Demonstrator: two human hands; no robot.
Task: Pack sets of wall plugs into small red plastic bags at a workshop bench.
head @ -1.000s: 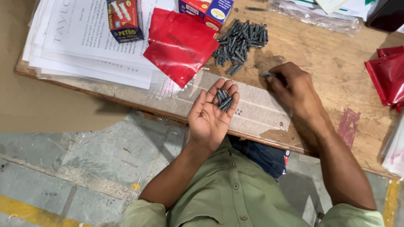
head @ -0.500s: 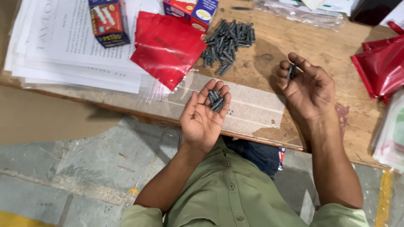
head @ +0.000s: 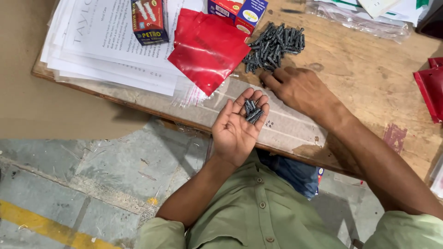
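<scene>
- Head view: I see my left hand point(head: 237, 129) held palm up over the near edge of the desk point(head: 369, 78), fingers spread and slightly cupped, cradling a small cluster of dark grey plugs point(head: 253, 110) at the base of the fingers.
- My right hand point(head: 297, 87) lies palm down on the desk, fingertips touching the near rim of the loose pile of the same grey plugs point(head: 272, 46). Its fingers are curled flat over the wood; I cannot tell whether it has one pinched underneath.
- The pile sits toward the far edge of the desk, just beside a red plastic pouch point(head: 207, 48) and close to a blue and red carton point(head: 237, 11) at the far edge.
- Farther left, a stack of printed sheets point(head: 110, 41) covers the far left corner, with a red carton point(head: 148, 20) standing on it. Another red pouch point(head: 431, 87) shows at the right edge, and clear bags point(head: 360, 20) lie at the far right corner.
- My judgement on handling: the plugs look small, light, stiff and smooth, so they will roll and scatter easily. I would pinch each one across its middle with thumb and forefinger, and keep the left palm cupped and level so none slide off.
- The wood is rough, which should help stop strays rolling toward the near edge.
</scene>
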